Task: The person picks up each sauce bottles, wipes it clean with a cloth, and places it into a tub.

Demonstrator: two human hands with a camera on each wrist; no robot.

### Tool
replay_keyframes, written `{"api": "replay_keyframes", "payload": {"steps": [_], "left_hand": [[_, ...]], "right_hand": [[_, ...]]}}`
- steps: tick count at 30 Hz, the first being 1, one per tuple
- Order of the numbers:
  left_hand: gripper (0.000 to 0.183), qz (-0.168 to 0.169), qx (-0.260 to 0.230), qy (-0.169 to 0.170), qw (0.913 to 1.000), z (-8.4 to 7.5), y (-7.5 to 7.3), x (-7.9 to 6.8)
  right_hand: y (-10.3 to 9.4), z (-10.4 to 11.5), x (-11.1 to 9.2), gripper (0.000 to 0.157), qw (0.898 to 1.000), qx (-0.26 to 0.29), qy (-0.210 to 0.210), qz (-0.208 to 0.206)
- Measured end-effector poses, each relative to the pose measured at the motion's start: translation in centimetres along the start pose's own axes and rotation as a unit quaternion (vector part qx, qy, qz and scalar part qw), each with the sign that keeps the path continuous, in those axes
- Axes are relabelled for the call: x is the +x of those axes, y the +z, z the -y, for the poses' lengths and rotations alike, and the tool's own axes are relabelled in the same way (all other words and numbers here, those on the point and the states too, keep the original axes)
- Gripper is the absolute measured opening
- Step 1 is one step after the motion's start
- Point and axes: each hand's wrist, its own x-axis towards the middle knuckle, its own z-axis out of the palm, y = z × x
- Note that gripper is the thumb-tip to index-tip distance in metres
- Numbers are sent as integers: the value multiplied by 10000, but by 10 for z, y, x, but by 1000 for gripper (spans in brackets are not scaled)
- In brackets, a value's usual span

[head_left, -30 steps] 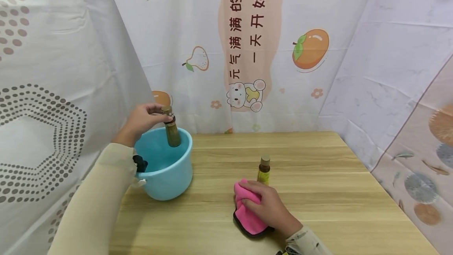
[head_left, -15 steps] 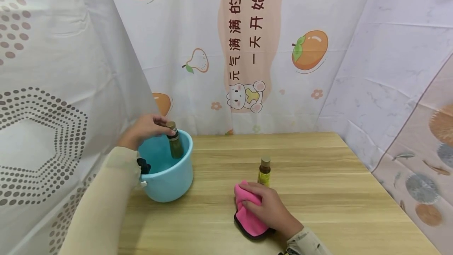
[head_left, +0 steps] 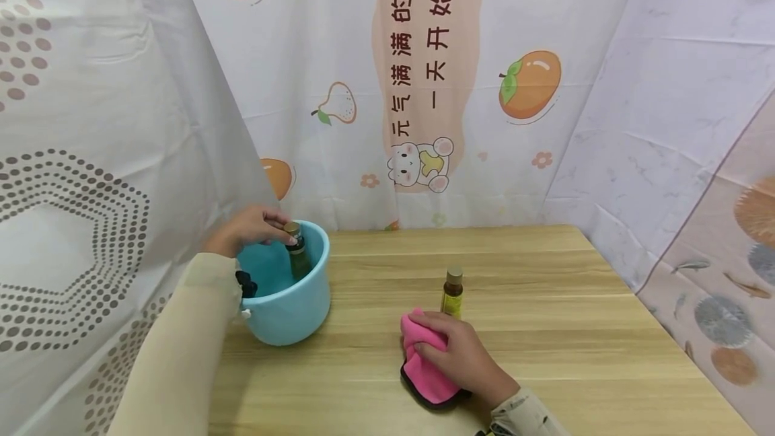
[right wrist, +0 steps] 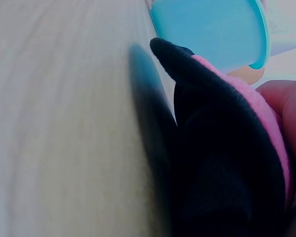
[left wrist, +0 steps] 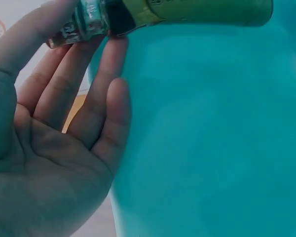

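Note:
My left hand pinches a bottle by its capped neck, with the lower part of the bottle down inside a light blue bucket. In the left wrist view the same bottle shows a yellow-green body, thumb on one side of the neck and fingers on the other. My right hand grips a bunched pink cloth with a black edge over the wooden table. A second, small brown bottle with a yellow label stands upright just behind that hand, its base hidden.
The wooden table runs back to a printed curtain. More curtain hangs close on the left and right sides. In the right wrist view the bucket stands beyond the cloth.
My left hand has lowered the bottle from above the rim deeper into the bucket. The right hand and the cloth have stayed in place.

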Motion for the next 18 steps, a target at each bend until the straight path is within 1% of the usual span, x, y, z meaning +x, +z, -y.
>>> {"api": "replay_keyframes", "payload": {"steps": [4,10,18], "left_hand": [[54,134,108,-13,9999,1,1,-2],[49,384,157,-31,9991,4,3,-2],[45,450,337,-65,9984,6,6,-2]], "right_hand": [[0,1,0,47,10000,-14,-58,-27],[0,2,-1,46,9999,-69,-71,-61],[0,3,-1,46,10000,-47,-2,13]]}}
